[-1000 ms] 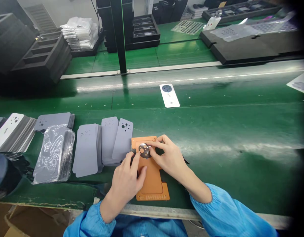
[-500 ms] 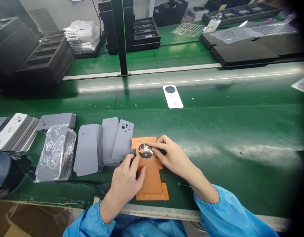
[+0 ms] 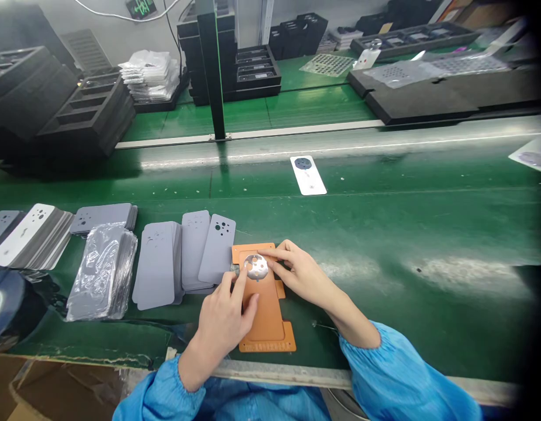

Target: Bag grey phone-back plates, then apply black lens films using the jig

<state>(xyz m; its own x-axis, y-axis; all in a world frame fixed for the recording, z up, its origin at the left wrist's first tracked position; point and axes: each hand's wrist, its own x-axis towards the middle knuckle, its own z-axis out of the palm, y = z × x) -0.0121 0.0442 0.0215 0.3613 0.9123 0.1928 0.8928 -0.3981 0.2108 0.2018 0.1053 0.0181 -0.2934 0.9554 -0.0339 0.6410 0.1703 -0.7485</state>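
Note:
A flat orange fixture plate (image 3: 264, 313) with a shallow phone-shaped recess lies before me on the green work surface. At its upper end is a thin, shiny round disc (image 3: 258, 268) with several holes, like a phone camera cover. The disc's right edge is between the thumb and forefinger of my right hand (image 3: 299, 270). My left hand (image 3: 224, 313) is over the fixture's left side, fingers apart, with its forefinger touching the disc's left edge. Whether the disc lies fully flat I cannot tell.
Left of the fixture lie stacks of grey phone back panels (image 3: 156, 269), a plastic-wrapped stack (image 3: 97, 275) and a white stack (image 3: 24, 234). A white panel with a dark disc (image 3: 312, 178) lies farther back. Black foam trays (image 3: 90, 111) and a dark post (image 3: 215, 76) stand behind.
The disc has turned from mostly dark to bright silver, seemingly tilting under my fingers. My left forefinger has come onto its left edge. The camera view has shifted slightly.

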